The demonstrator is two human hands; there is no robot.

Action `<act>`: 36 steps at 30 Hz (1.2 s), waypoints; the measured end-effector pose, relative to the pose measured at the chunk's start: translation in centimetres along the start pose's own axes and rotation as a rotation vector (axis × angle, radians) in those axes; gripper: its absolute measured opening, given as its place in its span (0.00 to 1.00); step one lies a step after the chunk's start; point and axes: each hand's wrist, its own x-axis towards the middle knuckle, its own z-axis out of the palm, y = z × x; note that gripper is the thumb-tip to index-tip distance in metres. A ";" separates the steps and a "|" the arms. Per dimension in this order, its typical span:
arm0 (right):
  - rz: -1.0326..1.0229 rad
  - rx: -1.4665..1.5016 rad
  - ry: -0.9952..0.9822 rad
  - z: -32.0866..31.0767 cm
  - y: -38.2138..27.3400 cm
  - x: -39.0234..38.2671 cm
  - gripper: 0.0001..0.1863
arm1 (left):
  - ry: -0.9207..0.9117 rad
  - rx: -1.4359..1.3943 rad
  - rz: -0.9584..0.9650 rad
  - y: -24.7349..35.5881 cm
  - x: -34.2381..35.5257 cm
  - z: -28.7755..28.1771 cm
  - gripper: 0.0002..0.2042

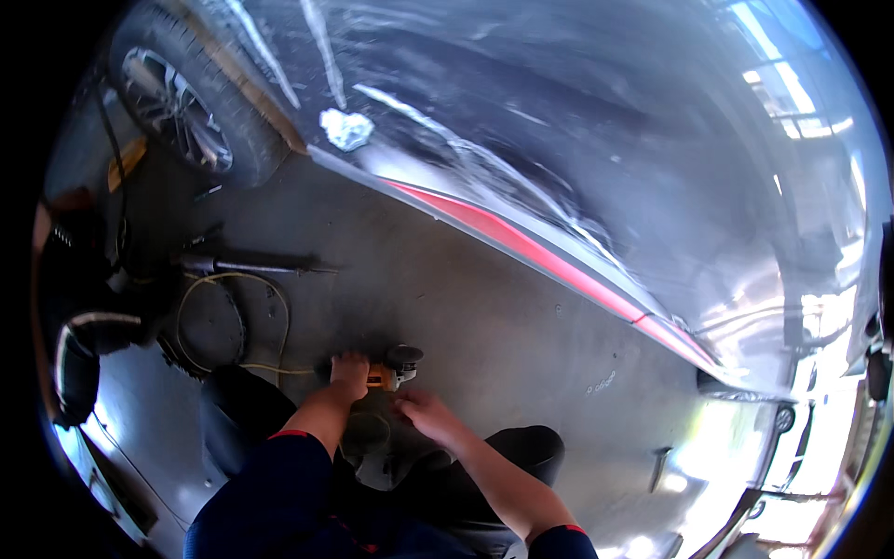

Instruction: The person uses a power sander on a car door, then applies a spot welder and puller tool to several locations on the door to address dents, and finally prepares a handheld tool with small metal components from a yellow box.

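Observation:
My left hand is closed on an orange angle grinder with a dark disc, low over the grey floor. My right hand is just below and right of the grinder, fingers loosely bent and apparently empty. A yellow cord runs left from the tool. Above stretches a dark car body with scraped white patches and a long red strip along its lower edge.
A wheel is at the upper left. A long metal tool and coiled hoses lie on the floor. Another person in dark clothing is at the far left. A small metal piece lies at the lower right.

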 end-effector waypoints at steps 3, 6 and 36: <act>-0.032 -0.205 -0.059 0.1 -1.2 -3.1 0.22 | -0.123 -0.152 0.062 -0.2 -1.3 -2.3 0.30; 0.035 -0.215 -0.055 -1.7 -2.5 -7.3 0.26 | -0.243 -0.398 0.138 1.3 -0.8 -5.5 0.33; -1.107 1.089 0.316 -8.5 -1.5 -24.5 0.39 | 1.218 0.787 0.877 31.8 -4.7 -53.7 0.42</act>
